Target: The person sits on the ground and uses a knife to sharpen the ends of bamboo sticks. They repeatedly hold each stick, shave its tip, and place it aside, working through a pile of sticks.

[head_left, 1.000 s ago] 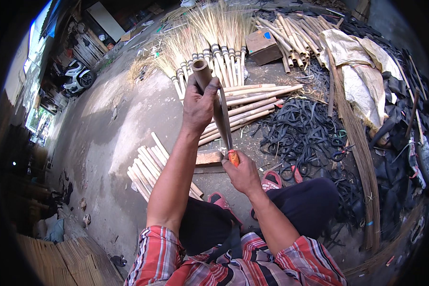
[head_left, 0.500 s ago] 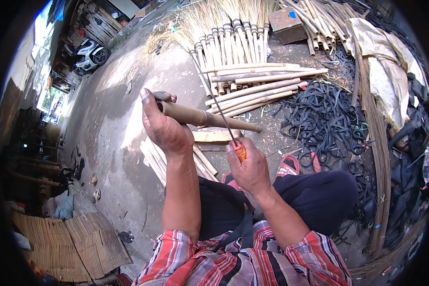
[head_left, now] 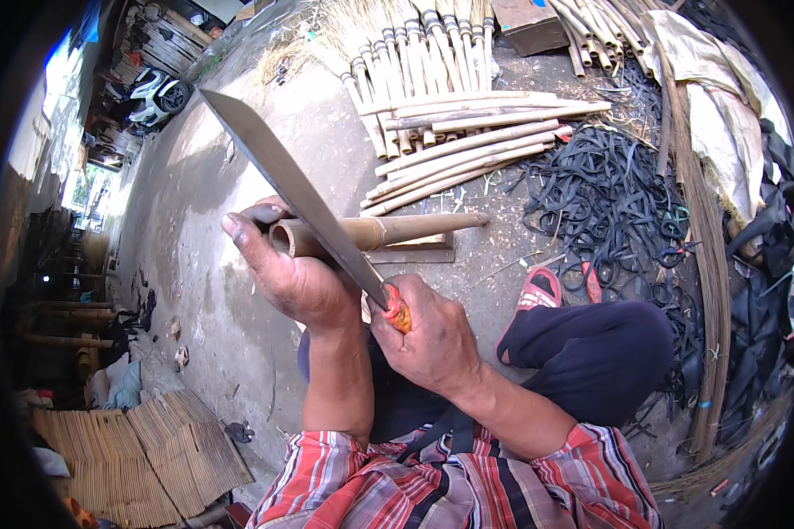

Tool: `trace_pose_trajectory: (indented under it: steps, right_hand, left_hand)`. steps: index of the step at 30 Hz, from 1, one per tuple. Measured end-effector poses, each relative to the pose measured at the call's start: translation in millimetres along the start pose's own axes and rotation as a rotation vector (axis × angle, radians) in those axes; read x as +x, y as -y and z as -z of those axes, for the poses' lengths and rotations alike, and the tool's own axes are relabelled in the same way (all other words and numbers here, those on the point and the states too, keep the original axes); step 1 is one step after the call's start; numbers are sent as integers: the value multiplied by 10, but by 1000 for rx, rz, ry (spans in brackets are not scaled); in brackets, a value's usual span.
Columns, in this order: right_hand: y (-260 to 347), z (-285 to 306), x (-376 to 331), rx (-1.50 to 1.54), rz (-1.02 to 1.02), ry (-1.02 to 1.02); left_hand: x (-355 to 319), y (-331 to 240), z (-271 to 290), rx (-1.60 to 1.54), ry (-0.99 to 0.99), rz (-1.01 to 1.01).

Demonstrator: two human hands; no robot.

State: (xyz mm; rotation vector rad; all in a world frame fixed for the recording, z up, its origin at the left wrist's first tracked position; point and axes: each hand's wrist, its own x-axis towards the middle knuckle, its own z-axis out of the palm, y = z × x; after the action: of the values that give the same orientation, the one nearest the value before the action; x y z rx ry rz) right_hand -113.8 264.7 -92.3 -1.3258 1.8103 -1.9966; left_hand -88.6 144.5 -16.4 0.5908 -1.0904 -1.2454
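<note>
My left hand (head_left: pixel 304 286) is closed around the thick, hollow end of a bamboo pole (head_left: pixel 428 228). The pole's thin end points away to the right, over a wooden block (head_left: pixel 415 250) on the ground. In my right hand (head_left: pixel 437 339) is the red and orange handle of a large knife (head_left: pixel 295 196). Its long, broad blade slants up to the left, with its flat side showing. The blade crosses in front of the pole just beside the hollow end, close to my left hand; I cannot tell whether it touches the bamboo.
Finished brooms (head_left: pixel 410 48) lie beyond a stack of bamboo poles (head_left: pixel 472 163). To the right are tangled black rubber strips (head_left: pixel 600 212), a pale sack (head_left: pixel 719 132) and long thin stalks (head_left: pixel 704 326). A slatted bamboo panel (head_left: pixel 141 450) lies lower left; a motorbike (head_left: pixel 159 97) stands far left.
My right hand has moved left and down with the knife, and the blade has turned from edge-on to show its flat side. The bamboo's hollow end has come nearer and lower.
</note>
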Motion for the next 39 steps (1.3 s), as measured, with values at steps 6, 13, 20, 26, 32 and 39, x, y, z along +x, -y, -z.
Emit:
trace_pose_trajectory:
  steps: [6, 13, 20, 26, 32, 39]
  right_hand:
    - [-108, 59, 46, -81, -449, 55]
    - [-112, 48, -24, -110, -476, 50]
    - [-92, 59, -58, -19, -221, 47]
    - [-18, 48, -97, -13, -291, 32]
    - [-51, 133, -12, -73, -364, 93]
    - [-46, 191, -75, -19, -306, -56]
  left_hand:
    - [26, -25, -1, -85, 162, -63]
    - [24, 10, 2, -140, 266, -234]
    - [49, 4, 18, -192, 280, -111]
    - [60, -5, -4, -144, 209, -137]
    - [28, 42, 12, -202, 235, -213]
    - [35, 56, 2, -184, 296, -223]
